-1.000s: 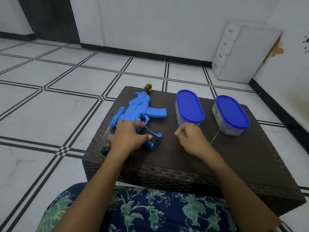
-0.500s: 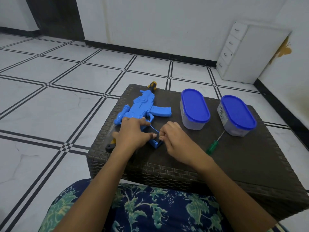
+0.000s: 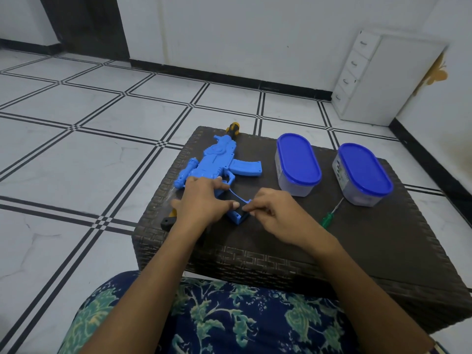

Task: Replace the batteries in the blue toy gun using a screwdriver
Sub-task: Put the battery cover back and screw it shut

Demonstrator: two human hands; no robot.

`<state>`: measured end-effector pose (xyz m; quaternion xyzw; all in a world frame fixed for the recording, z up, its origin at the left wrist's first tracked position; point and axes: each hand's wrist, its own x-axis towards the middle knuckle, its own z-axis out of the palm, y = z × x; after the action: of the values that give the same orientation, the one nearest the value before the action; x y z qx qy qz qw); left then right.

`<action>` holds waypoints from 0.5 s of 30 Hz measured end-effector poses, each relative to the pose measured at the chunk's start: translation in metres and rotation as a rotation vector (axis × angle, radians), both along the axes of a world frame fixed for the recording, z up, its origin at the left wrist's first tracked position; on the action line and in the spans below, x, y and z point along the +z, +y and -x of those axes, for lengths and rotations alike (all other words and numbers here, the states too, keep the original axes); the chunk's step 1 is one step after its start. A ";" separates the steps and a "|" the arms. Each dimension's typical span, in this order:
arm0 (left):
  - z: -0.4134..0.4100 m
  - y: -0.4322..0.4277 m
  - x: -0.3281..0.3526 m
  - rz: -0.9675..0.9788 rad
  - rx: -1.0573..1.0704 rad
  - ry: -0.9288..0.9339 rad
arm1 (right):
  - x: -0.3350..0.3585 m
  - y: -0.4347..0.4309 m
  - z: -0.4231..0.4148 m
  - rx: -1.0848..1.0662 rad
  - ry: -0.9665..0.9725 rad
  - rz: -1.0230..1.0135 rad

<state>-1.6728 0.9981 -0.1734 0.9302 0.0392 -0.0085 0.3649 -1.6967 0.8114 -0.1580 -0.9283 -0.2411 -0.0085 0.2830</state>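
Note:
The blue toy gun (image 3: 217, 162) lies flat on the dark woven table (image 3: 370, 241), muzzle pointing away. My left hand (image 3: 204, 203) presses down on the gun's grip area, thumb stretched toward the stock end. My right hand (image 3: 275, 218) pinches at the dark opening in the blue stock end (image 3: 240, 217) with thumb and forefinger. What the fingertips hold is too small to tell. A green-handled screwdriver (image 3: 328, 218) lies loose on the table to the right of my right hand.
Two clear tubs with blue lids stand at the back, one in the middle (image 3: 297, 164) and one at the right (image 3: 362, 173). A black and yellow part (image 3: 168, 222) pokes out under my left wrist. A white drawer unit (image 3: 383, 80) stands by the wall.
My right hand left the screwdriver on the table and moved left to the gun's stock end, where it now pinches. My left hand stayed on the gun.

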 end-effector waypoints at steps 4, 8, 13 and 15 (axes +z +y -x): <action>-0.002 0.000 -0.002 0.025 -0.003 0.000 | 0.003 -0.005 0.005 -0.061 -0.033 -0.151; -0.004 0.000 -0.003 0.017 0.013 -0.014 | 0.004 -0.003 0.007 -0.031 0.046 0.059; -0.004 0.001 -0.004 0.050 0.000 -0.012 | 0.017 -0.011 0.009 -0.188 0.009 0.046; -0.003 0.001 -0.003 0.058 -0.001 -0.012 | 0.020 -0.024 0.008 -0.364 0.006 0.341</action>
<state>-1.6694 0.9996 -0.1768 0.9193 0.0364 -0.0042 0.3919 -1.7052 0.7871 -0.1376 -0.9908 -0.0670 -0.0156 0.1169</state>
